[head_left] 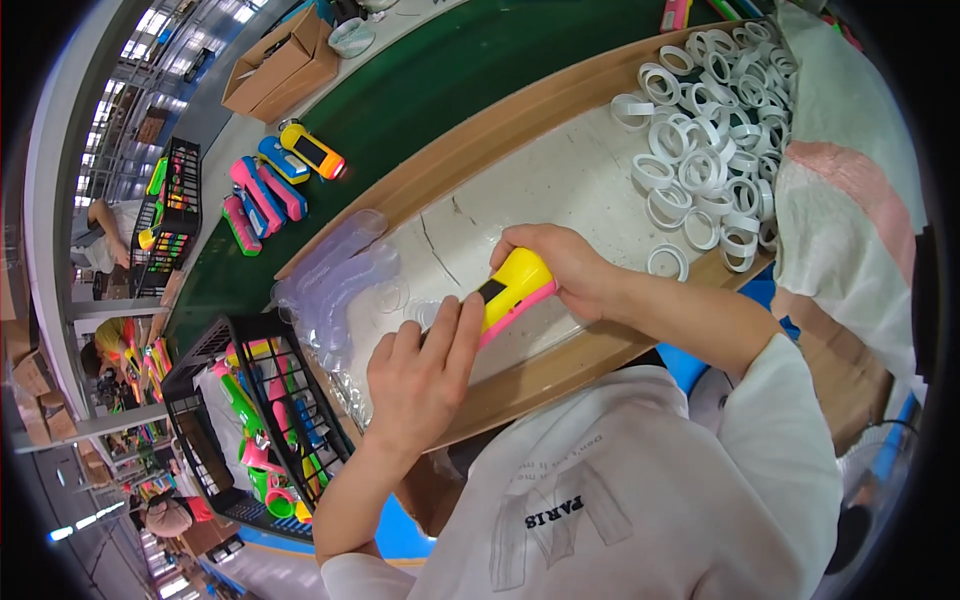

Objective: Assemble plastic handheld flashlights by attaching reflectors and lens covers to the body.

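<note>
A yellow and pink flashlight (522, 283) with a dark panel on its side is held between both hands over the shallow cardboard tray (540, 175). My right hand (568, 262) wraps round its far right end. At the nearer left end, the fingers of my left hand (428, 368) are closed on the body and cover that end. Beside my left hand, stacks of clear plastic cup-shaped parts (345, 255) lie in the tray. Many white rings (705, 168) are heaped at the tray's right end, one of them near my right forearm.
A green belt (420, 95) runs behind the tray, carrying several coloured flashlights (262, 190). At the left stands a black crate (222, 345) of coloured parts. A white sack (850, 200) borders the right side; a cardboard box (285, 70) sits beyond the belt. People work far left.
</note>
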